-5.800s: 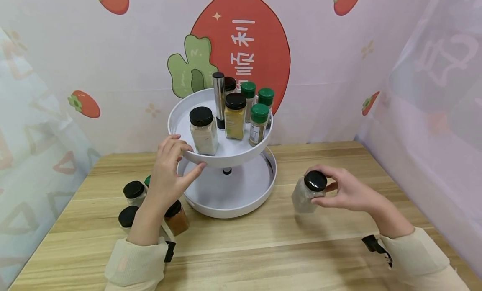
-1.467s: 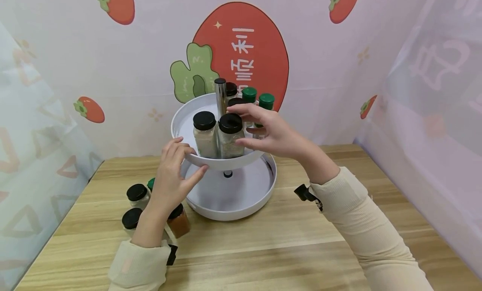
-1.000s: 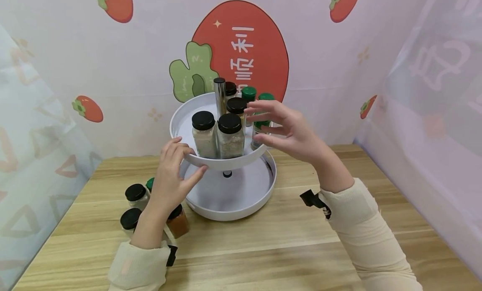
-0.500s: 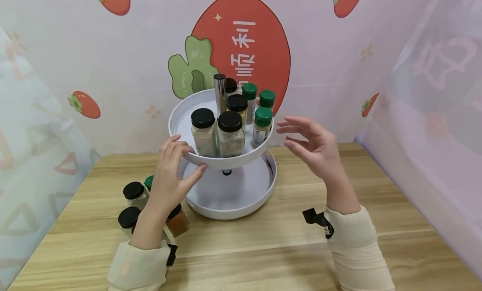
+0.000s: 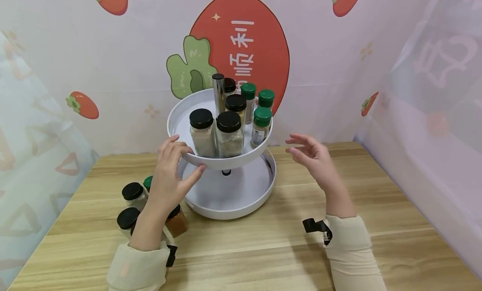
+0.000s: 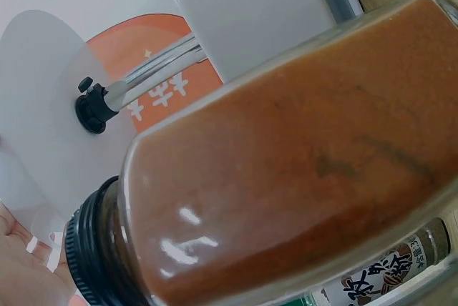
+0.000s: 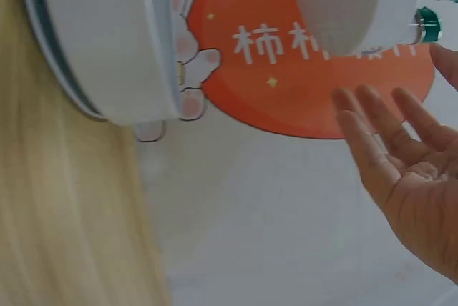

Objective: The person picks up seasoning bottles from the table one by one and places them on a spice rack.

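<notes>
My left hand [image 5: 171, 167] holds the near left rim of the white upper tray [image 5: 235, 161], fingers over the edge and thumb against its outside. My right hand [image 5: 314, 159] hovers right of the two-tier rack, fingers loosely spread and holding nothing; the right wrist view shows its bare palm [image 7: 422, 184]. Upright at the upper tray's front, two square glass spice jars [image 5: 230, 140] with black lids stand side by side. Behind them are a yellow spice jar [image 5: 236, 103], another black-lidded jar [image 5: 229, 85] and green-capped shakers [image 5: 260, 130], around a metal post [image 5: 218, 94].
Below lies the white lower tray [image 5: 233, 194], nothing standing on its visible floor. On the wooden table [image 5: 271, 253], black-lidded jars [image 5: 133, 194] and a green cap [image 5: 147, 182] cluster left, partly behind my left arm. An orange-brown spice jar [image 6: 286, 170] fills the left wrist view.
My right hand, which held a jar over the table, has set it at the upper tray's front, let go, and drawn back right and down. My left hand stays on the rim.
</notes>
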`<state>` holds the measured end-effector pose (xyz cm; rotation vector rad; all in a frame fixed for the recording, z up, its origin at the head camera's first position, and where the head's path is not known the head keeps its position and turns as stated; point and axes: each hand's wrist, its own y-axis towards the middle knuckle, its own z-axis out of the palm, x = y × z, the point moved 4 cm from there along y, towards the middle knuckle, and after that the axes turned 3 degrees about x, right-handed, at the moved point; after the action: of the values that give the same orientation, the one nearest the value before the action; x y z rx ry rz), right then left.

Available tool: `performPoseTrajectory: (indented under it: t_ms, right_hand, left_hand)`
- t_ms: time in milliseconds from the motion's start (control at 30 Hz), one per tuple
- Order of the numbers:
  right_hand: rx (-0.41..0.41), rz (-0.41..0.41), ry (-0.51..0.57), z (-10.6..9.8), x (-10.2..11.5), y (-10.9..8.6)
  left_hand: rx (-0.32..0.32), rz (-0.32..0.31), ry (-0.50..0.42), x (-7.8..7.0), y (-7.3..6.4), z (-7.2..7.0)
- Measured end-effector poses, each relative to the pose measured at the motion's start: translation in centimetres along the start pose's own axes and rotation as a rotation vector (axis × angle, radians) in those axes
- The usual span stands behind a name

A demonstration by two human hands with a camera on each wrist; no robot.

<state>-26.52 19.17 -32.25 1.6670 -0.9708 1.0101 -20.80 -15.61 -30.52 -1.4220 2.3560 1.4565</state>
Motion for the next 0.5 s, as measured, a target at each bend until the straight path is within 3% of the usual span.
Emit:
performPoseTrajectory:
  t_ms: [167, 500]
  right_hand:
    - [0.083, 0.222, 0.047, 0.7, -2.9, 0.1]
    - [0.115, 0.442, 0.156, 2.4, -6.6, 0.5]
  left_hand:
    - [0.001, 0.008, 0.001, 0.1, 0.0, 0.1]
    - [0.005, 0.0, 0.009, 0.0, 0.0, 0.0]
